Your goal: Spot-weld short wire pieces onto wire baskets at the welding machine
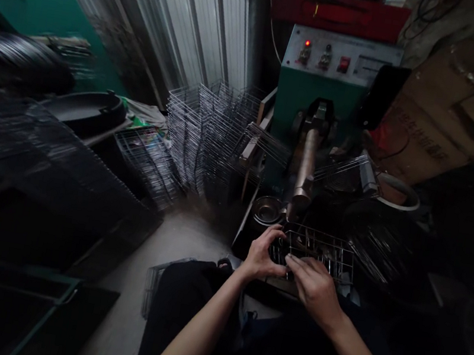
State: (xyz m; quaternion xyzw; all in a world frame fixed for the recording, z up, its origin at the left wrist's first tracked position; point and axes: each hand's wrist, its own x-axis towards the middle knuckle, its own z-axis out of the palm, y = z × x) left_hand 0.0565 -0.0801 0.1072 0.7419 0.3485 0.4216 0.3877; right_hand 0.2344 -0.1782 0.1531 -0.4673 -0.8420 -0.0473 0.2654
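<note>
The wire rack (329,251) lies under the machine's metal cylinder (307,161), its left end between the curved left hand (259,256) and the flat-fingered right hand (314,286), though whether either pinches a wire I cannot tell.

Dimly lit: corrugated wall (191,14) at eleven o'clock, rough wall (447,25) between one and two, grey floor (118,303) at seven.
</note>
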